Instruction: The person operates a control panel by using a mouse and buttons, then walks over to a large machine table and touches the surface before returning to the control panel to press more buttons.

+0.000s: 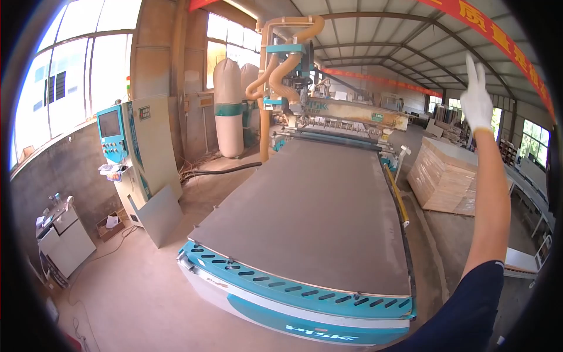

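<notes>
My right hand (476, 105), in a white glove, is raised high at the right with nothing in it. Two of its fingers point upward, slightly apart; the others look folded or hidden. The bare forearm comes up from a dark blue sleeve (463, 311). In front of me stands a large teal and white CNC router, its long bed (311, 211) covered by a flat grey-brown surface. At the bed's far end sits the machine's gantry (346, 111) with thick tan hoses (284, 79). My hand touches none of it. My left hand is out of the picture.
A control cabinet (149, 141) with a screen stands left, a grey panel (158, 217) leaning on it. Behind are dust collector bags (229, 129). A small white cabinet (67, 237) is far left. A wrapped board stack (443, 182) sits right of the bed. A cable (111, 252) crosses the floor.
</notes>
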A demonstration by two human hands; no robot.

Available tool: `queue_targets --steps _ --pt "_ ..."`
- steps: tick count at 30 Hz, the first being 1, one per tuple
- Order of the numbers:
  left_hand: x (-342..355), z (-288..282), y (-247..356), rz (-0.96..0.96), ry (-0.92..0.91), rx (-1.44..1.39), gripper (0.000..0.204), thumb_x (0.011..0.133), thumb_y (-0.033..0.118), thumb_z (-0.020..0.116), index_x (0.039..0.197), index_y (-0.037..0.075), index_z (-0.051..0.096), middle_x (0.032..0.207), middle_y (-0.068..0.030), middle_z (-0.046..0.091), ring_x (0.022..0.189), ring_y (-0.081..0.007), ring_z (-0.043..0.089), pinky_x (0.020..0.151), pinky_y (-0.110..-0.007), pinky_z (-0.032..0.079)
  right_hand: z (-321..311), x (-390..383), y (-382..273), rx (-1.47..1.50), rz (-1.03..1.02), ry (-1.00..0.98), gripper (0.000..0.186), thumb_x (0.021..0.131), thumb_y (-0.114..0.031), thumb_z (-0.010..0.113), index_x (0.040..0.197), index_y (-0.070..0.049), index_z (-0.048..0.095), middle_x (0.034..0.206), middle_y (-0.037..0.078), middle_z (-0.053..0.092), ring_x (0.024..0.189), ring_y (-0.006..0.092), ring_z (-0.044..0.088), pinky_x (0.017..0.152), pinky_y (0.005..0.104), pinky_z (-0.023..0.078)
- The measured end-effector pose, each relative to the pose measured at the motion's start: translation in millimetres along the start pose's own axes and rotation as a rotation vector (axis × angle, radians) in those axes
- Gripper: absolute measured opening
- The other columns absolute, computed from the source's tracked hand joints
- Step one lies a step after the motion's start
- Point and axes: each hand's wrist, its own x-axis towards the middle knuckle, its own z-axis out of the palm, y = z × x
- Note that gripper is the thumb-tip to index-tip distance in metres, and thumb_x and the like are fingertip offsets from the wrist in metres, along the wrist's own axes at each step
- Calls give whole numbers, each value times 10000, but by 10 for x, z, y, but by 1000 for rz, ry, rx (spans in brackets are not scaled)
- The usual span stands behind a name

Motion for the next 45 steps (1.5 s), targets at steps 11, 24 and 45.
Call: queue_targets --steps 11,24,45 --pt "-670 -1530 349 110 62 -62 445 964 265 522 1291 -18 625 1291 -209 641 1181 -321 603 1056 -395 434 394 563 -1448 -169 -308 273 972 835 43 508 1593 -386 77 1623 170 253 1049 434 671 793 512 592" --pt "-2239 -2962 315 193 -131 -164 513 993 226 548 1452 7 481 1367 -111 600 1174 -236 586 1051 -377 428 -407 135 -2943 -421 -450 290 938 845 33 511 1604 -335 100 1641 155 214 1229 420 586 796 476 602" --pt "-3551 -5525 -179 253 232 -29 497 1061 386 442 1435 69 521 1413 -125 577 1312 -272 530 1147 -366 358 -16 -7726 -8510 1322 -1365 -1782 467 898 -278 594 1328 -98 603 1341 136 620 1184 306 626 997 403 506"
